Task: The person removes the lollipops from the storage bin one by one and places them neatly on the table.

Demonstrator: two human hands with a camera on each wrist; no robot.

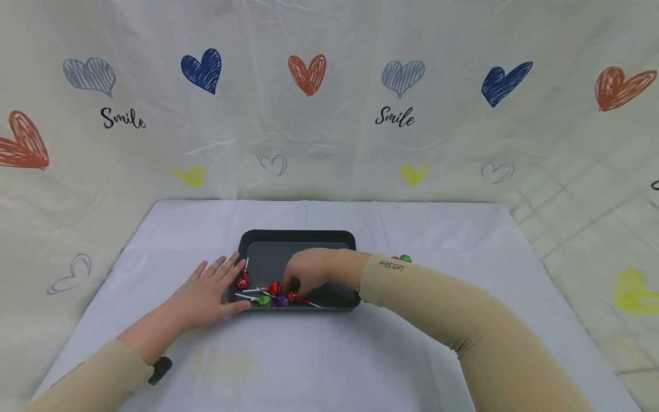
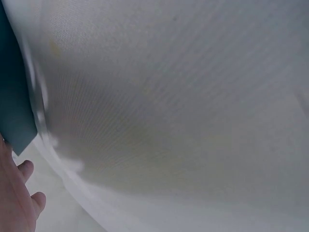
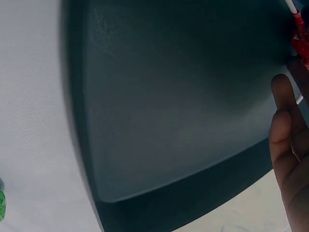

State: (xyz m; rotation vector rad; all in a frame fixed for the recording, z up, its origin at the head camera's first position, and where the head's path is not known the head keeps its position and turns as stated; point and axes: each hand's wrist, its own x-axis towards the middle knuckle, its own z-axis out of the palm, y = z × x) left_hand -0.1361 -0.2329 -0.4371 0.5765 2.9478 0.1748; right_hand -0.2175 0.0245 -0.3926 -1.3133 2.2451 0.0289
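A dark grey tray (image 1: 298,236) lies on the white-covered table. Along its front side are several wrapped lollipops: a green one (image 1: 264,301), a purple one (image 1: 280,301) and a red one (image 1: 275,288), with another red one (image 1: 242,282) at the left wall. My left hand (image 1: 203,294) rests with spread fingers over the tray's left edge, thumb at the front corner. My right hand (image 1: 311,270) reaches down inside the tray, its curled fingertips pinching a red lollipop (image 1: 292,296). That lollipop's red wrapper (image 3: 300,46) and white stick also show by the fingers in the right wrist view.
Right of the tray, partly hidden behind my right sleeve (image 1: 437,297), lie a green lollipop (image 1: 405,258) and a red one. A black object (image 1: 160,370) shows at my left wrist. Behind the table hangs a pale sheet (image 1: 340,137) printed with hearts.
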